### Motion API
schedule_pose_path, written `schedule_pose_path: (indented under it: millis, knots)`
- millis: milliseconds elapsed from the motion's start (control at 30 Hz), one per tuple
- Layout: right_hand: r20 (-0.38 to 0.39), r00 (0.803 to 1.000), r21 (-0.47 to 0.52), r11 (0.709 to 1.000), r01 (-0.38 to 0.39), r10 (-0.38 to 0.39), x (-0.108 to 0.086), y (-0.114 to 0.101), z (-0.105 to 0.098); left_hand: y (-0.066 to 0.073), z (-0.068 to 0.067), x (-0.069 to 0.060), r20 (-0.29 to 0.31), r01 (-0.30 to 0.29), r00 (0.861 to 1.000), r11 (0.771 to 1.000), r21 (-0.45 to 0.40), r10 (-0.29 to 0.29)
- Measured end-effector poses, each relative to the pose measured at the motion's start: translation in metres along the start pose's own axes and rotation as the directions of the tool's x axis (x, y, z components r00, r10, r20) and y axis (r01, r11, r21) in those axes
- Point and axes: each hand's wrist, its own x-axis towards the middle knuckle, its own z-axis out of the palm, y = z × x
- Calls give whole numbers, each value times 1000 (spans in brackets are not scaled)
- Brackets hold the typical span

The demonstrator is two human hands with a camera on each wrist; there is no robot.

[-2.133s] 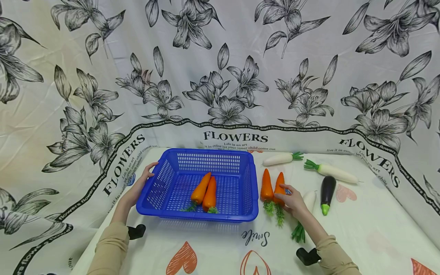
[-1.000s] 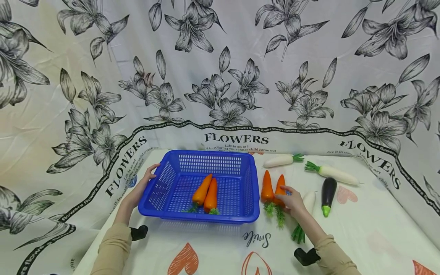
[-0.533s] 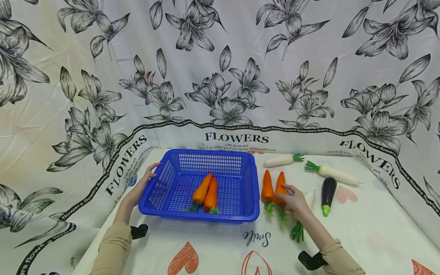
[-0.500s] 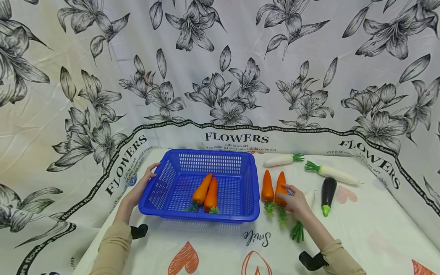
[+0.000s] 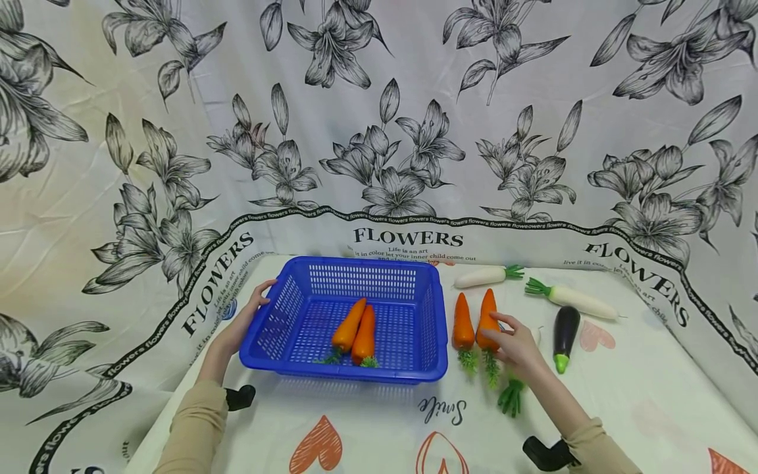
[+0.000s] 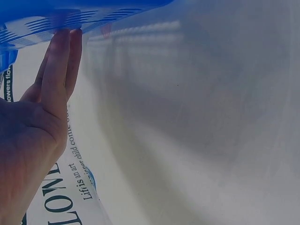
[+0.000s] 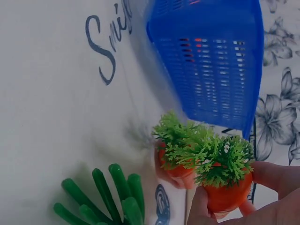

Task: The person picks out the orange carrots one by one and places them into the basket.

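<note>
At the left rim of the blue slotted basket (image 5: 341, 374) my left hand (image 5: 244, 320) holds on; in the left wrist view its fingers (image 6: 57, 70) reach up to the basket's side, and the thumb is hidden. Two carrots (image 5: 364, 336) lie inside the basket. Right of it, my right hand (image 5: 521, 343) pinches a carrot (image 5: 488, 315) near its leafy end. A second carrot (image 5: 463, 322) lies just left of that one. In the right wrist view the held carrot (image 7: 228, 193) sits between thumb and fingers, leaves towards the camera.
A white radish's green stalks (image 5: 510, 396) show below my right hand, which covers most of its body. Farther back lie two more white radishes, one left (image 5: 481, 276) and one right (image 5: 583, 301). An eggplant (image 5: 566, 329) lies to the right on the patterned tablecloth (image 5: 379, 428).
The pinched carrot has moved slightly away from me and to the right with my right hand, parting from its neighbour. The left hand and basket have stayed in place.
</note>
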Motion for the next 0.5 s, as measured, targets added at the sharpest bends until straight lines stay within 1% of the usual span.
schedule_pose_path:
  millis: [233,500]
  knots:
    - [4,1000,-51,998,23,-22,-9,-8,-2,0,0,0,10,-6,1000,1000,-6,6]
    - [-2,999,-46,998,51,-51,-19,-20,-4,-1,0,0,8,-8,1000,1000,-9,8]
